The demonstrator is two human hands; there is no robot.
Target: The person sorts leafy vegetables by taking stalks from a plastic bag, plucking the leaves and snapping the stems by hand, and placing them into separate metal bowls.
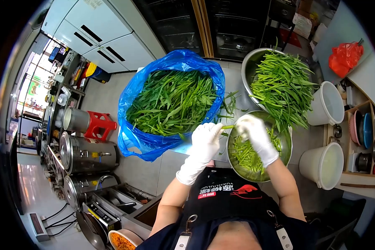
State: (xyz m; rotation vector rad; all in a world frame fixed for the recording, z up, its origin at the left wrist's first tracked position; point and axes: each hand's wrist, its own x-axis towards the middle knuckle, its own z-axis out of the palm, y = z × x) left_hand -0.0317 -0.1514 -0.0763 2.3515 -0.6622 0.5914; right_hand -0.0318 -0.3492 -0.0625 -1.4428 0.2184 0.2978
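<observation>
My left hand, in a white glove, is closed around a green stem of what looks like water spinach; the stem pokes out to the right. Over the left part of a steel bowl is my right hand, also gloved. Its fingers are smeared by motion and close to the stem's end, so their grip is unclear. Short cut stem pieces lie in that bowl. To the left, a blue plastic bag stands wide with leafy water spinach inside.
A larger steel basin at the back right is heaped with long green stalks. Two white buckets stand at the right. At the left are a red stool and steel pots. Loose leaves lie between bag and basin.
</observation>
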